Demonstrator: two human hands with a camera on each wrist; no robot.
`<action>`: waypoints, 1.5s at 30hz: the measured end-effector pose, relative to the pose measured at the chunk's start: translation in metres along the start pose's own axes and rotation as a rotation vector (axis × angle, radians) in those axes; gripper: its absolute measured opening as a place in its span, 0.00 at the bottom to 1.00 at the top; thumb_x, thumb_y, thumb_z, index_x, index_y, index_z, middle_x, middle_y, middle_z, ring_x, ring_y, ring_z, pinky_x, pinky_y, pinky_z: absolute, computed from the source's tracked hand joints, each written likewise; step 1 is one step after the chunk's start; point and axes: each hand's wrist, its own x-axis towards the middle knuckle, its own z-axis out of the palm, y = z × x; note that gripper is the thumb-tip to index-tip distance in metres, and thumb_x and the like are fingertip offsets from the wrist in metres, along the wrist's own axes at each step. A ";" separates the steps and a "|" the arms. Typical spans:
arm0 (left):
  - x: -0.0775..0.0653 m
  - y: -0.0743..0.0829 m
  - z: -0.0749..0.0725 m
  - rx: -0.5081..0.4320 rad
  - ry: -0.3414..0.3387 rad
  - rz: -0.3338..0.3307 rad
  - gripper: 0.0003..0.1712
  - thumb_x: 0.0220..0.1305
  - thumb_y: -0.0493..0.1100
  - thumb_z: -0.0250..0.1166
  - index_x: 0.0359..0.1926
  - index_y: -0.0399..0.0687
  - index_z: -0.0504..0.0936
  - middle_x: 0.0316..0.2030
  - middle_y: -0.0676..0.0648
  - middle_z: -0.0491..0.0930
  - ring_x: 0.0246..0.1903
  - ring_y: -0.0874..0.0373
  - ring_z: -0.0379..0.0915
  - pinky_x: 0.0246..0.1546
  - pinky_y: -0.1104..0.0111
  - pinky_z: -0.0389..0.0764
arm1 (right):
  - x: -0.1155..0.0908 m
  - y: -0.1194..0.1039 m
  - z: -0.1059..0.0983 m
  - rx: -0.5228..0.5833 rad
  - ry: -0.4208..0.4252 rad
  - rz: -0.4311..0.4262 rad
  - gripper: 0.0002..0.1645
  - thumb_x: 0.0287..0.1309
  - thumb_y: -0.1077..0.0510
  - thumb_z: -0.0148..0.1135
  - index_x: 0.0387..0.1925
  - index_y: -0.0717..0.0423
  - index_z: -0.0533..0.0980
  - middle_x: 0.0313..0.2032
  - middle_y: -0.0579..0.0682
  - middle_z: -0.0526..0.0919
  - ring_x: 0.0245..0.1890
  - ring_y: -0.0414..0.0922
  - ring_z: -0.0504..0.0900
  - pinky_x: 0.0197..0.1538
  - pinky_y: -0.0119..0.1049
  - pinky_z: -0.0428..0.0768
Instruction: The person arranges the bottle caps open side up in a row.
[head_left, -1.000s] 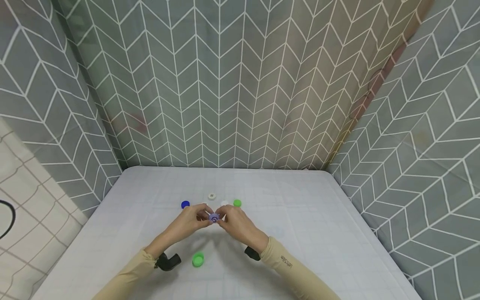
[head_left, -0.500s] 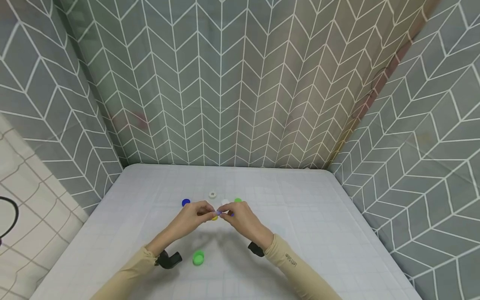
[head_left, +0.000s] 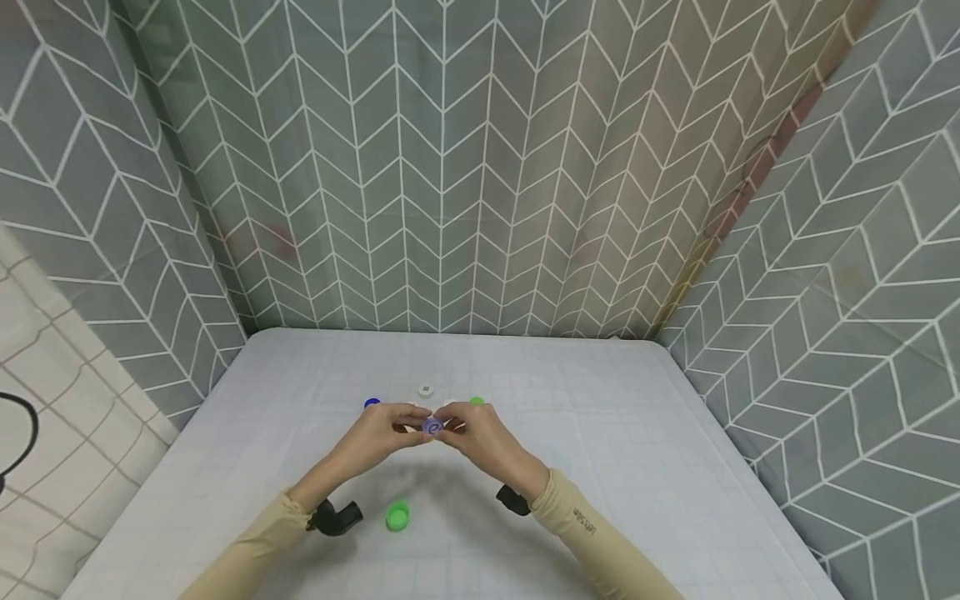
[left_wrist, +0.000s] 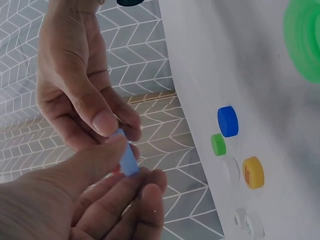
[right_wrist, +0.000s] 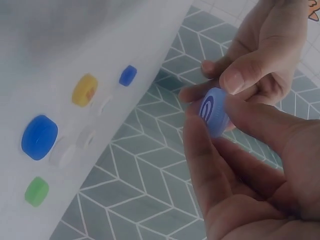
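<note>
Above the table, both hands hold a light blue-violet bottle cap [head_left: 432,426] between them, its swirl-marked face turned toward the head camera. My left hand [head_left: 378,431] pinches the cap from the left with thumb and fingers. From the other side, the thumb and fingers of my right hand [head_left: 482,435] grip it; the right wrist view shows the cap's ribbed rim [right_wrist: 218,116] there. In the left wrist view the cap [left_wrist: 129,161] appears edge-on, partly covered by the left thumb. Below the hands, a yellow cap [left_wrist: 253,173] lies on the table.
Around the hands lie a big blue cap [right_wrist: 39,137], a smaller blue cap [right_wrist: 128,75], a green cap [right_wrist: 37,191] and several white caps [head_left: 425,390]. A larger green lid [head_left: 397,516] sits nearer the body. Patterned curtains [head_left: 450,167] enclose the white table [head_left: 600,467].
The fingers have turned the cap: its marked face showed, went edge-on half a second ago, and shows again with the mark at another angle. Both hands have shifted slightly right overall.
</note>
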 end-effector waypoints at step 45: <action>-0.021 -0.005 0.030 0.368 -0.294 0.115 0.16 0.40 0.48 0.75 0.35 0.56 0.84 0.32 0.61 0.78 0.34 0.65 0.70 0.42 0.62 0.67 | -0.030 -0.007 0.026 -0.486 -0.287 -0.024 0.10 0.49 0.50 0.73 0.33 0.47 0.85 0.27 0.37 0.84 0.25 0.27 0.73 0.32 0.19 0.69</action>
